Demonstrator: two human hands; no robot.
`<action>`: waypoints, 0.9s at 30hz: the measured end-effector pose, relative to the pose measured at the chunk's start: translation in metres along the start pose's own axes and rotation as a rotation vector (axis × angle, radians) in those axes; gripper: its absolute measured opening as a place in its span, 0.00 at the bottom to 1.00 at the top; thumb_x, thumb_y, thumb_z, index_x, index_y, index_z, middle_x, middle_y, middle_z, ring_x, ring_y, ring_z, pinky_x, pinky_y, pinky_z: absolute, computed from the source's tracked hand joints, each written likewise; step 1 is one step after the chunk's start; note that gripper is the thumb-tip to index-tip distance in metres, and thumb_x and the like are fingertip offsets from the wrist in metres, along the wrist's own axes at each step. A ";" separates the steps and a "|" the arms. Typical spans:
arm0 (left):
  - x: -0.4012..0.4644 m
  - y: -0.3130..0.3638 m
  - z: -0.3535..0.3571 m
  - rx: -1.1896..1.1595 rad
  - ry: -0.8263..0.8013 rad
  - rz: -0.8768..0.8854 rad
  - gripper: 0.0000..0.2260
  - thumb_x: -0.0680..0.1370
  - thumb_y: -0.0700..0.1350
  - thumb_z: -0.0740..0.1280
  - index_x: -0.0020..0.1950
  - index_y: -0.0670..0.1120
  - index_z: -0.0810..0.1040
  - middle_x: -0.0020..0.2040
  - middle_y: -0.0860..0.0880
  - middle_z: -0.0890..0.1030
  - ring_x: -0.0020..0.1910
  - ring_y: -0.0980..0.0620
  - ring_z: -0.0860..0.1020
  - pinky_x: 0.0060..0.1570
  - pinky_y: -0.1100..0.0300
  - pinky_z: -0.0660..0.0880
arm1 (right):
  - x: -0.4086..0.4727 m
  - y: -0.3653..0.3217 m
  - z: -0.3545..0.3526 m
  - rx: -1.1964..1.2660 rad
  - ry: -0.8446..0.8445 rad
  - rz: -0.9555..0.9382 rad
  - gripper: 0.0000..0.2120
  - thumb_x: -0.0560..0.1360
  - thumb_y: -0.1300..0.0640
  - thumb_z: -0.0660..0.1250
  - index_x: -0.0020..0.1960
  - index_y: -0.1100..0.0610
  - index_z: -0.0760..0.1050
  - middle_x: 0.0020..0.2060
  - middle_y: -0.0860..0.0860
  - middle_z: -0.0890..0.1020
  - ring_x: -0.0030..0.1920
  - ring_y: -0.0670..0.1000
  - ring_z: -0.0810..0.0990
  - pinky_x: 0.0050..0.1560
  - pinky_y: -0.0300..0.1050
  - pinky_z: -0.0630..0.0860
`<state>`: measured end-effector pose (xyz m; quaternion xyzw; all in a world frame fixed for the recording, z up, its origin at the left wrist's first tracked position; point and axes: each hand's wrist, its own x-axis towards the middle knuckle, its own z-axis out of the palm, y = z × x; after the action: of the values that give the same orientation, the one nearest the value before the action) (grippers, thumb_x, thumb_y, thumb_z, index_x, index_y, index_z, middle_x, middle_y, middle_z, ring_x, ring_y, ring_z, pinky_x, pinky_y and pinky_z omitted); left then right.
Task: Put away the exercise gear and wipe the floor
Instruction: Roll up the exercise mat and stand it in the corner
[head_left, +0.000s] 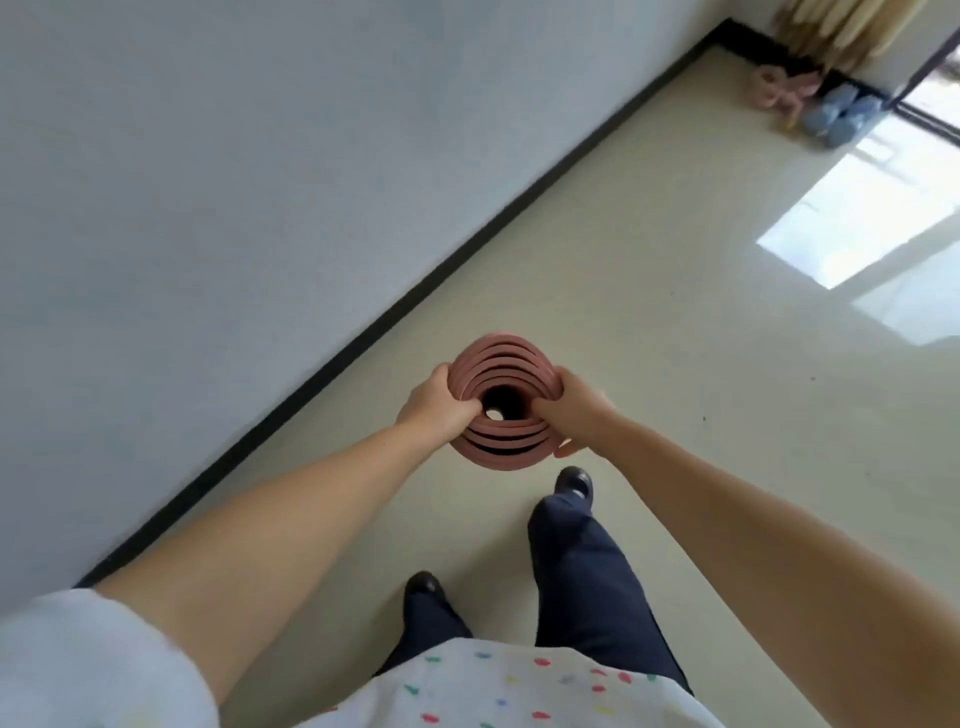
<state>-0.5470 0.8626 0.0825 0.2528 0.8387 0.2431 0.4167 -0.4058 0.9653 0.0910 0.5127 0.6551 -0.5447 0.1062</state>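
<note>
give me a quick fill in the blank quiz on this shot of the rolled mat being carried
1. The rolled mat is held by ____ hands.
2. The mat's colour is reddish ____.
3. The left hand and right hand grip opposite ____ of the roll.
4. A black baseboard joins the floor and the ____.

Missing words: both; pink; sides; wall

From my feed I see bare forearms below a short white sleeve (78, 660). The white top (519, 691) is dotted with small red, green, blue and yellow marks. Dark navy trousers (587, 577) end in black shoes (574, 480).
</note>
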 end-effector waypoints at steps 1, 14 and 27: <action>0.011 0.019 0.015 0.046 -0.028 0.024 0.21 0.73 0.45 0.66 0.66 0.49 0.69 0.52 0.50 0.77 0.48 0.49 0.76 0.48 0.56 0.75 | 0.006 0.013 -0.020 0.003 0.034 0.011 0.15 0.76 0.58 0.60 0.63 0.53 0.67 0.48 0.54 0.79 0.43 0.55 0.82 0.36 0.49 0.83; 0.117 0.304 0.248 0.479 -0.051 0.222 0.16 0.71 0.52 0.65 0.57 0.50 0.73 0.55 0.47 0.75 0.58 0.44 0.73 0.58 0.48 0.69 | 0.058 0.152 -0.334 -0.238 0.384 0.110 0.14 0.74 0.50 0.58 0.59 0.51 0.67 0.43 0.48 0.79 0.45 0.54 0.79 0.53 0.51 0.75; 0.286 0.573 0.355 0.539 -0.128 0.621 0.17 0.73 0.53 0.64 0.58 0.45 0.73 0.56 0.45 0.72 0.57 0.44 0.71 0.58 0.49 0.69 | 0.172 0.156 -0.608 -0.151 0.604 0.199 0.16 0.75 0.50 0.59 0.61 0.52 0.67 0.48 0.52 0.79 0.46 0.56 0.76 0.48 0.48 0.73</action>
<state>-0.2783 1.5434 0.0825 0.6083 0.7287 0.1126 0.2939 -0.1055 1.5426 0.1099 0.7032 0.6423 -0.3048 -0.0025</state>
